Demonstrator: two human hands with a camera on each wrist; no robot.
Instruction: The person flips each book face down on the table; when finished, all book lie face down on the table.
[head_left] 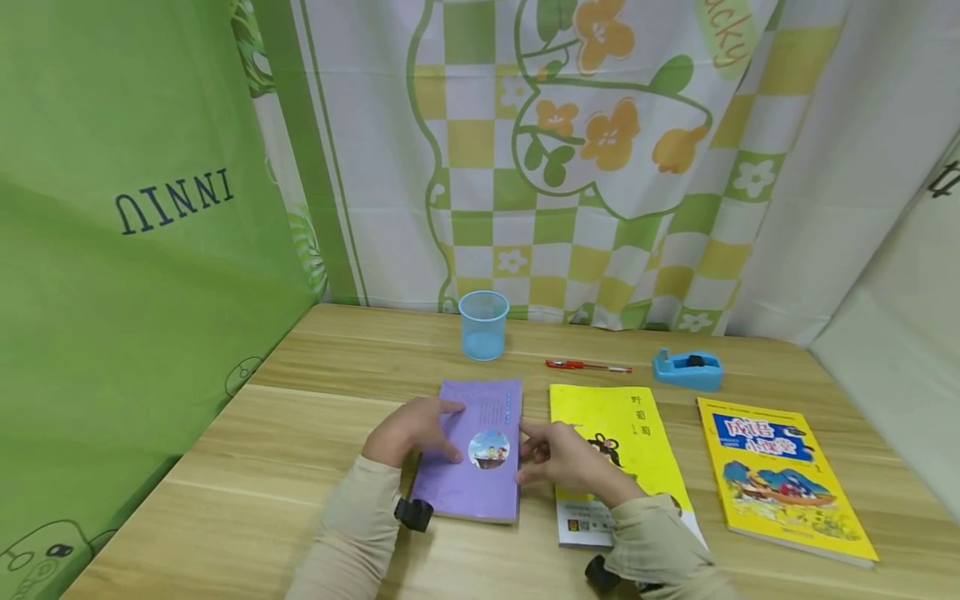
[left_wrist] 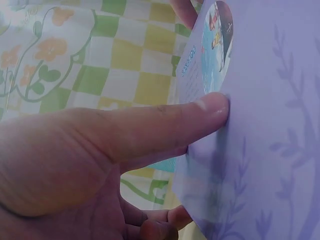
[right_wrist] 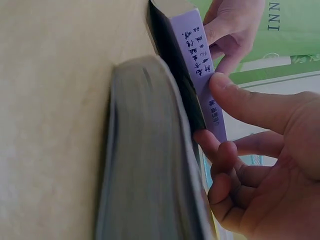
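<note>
A purple book (head_left: 468, 483) with a round picture on its cover lies between both hands. My left hand (head_left: 416, 429) holds its left side: the thumb (left_wrist: 165, 125) presses on the cover, and other fingers pass behind the edge, partly hidden. At the book's right side, my right hand (head_left: 566, 457) grips the spine (right_wrist: 200, 65), thumb near its upper edge and a curled fingertip at its lower edge. Beneath the right hand and forearm lies a yellow book (head_left: 592, 404) with a white lower strip; its thick page block (right_wrist: 145, 150) looms close in the right wrist view.
Farther right lies another yellow book (head_left: 787, 487) with a blue title panel. Along the back stand a translucent blue cup (head_left: 483, 329) and a blue tape dispenser (head_left: 687, 371), with a red pen (head_left: 588, 366) lying between them. Patterned curtains (head_left: 480, 192) hang behind the wooden table (head_left: 247, 467).
</note>
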